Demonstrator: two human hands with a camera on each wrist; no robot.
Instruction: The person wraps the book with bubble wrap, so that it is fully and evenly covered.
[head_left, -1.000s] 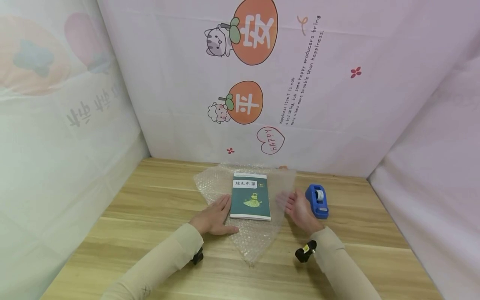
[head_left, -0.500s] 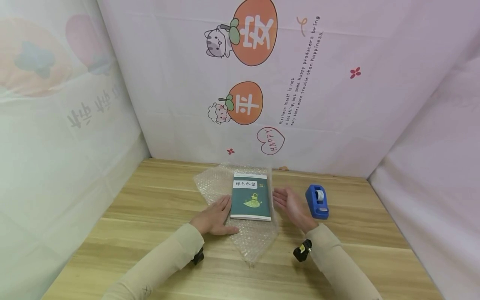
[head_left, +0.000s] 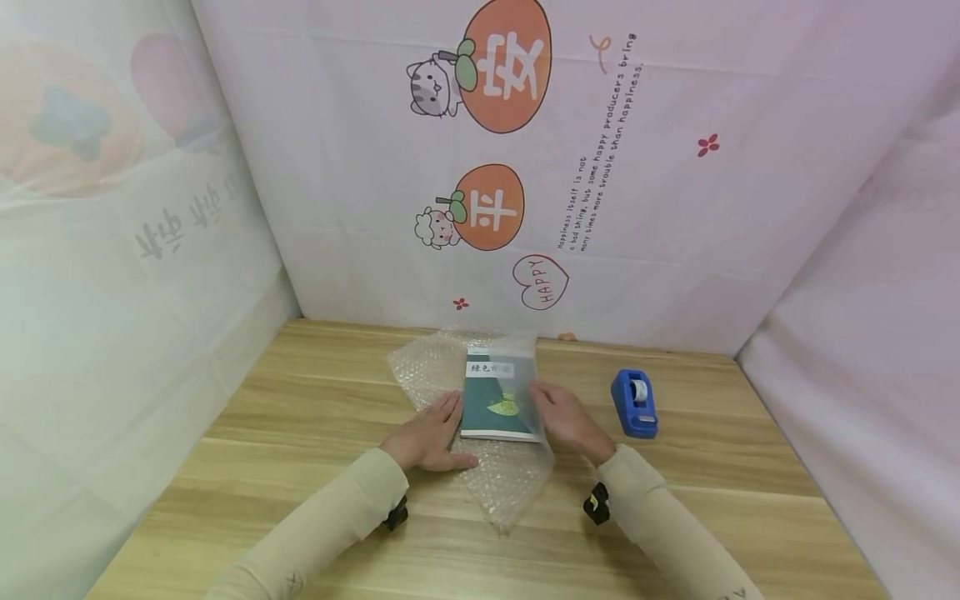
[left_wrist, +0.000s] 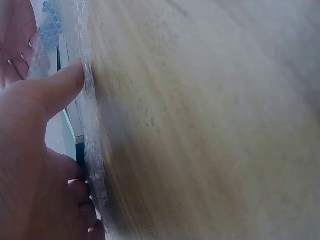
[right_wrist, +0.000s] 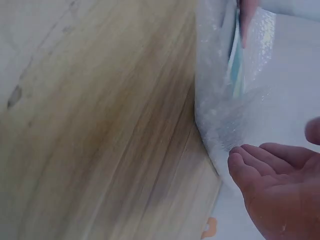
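Note:
A green-covered book [head_left: 483, 408] lies face up on a sheet of bubble wrap [head_left: 498, 483] at mid-table. The wrap's right side is folded up and over, veiling the right part of the cover. My left hand [head_left: 431, 435] rests flat at the book's left edge, thumb stretched across the wrap; its thumb [left_wrist: 65, 85] presses the sheet in the left wrist view. At the book's right edge, my right hand [head_left: 567, 419] touches the folded flap with extended fingers. In the right wrist view those fingers [right_wrist: 265, 162] meet the wrap [right_wrist: 212, 85], palm turned toward the book.
A blue tape dispenser [head_left: 635, 406] with a roll of tape stands right of my right hand. Behind the wood-grain table [head_left: 315, 392] hangs a printed white cloth [head_left: 352, 208], close to the wrap's far edge. Cloth also encloses both sides.
My right hand has moved left, lifting the wrap's right side from beside the book and folding it over the cover's right part. My left hand has stayed in place.

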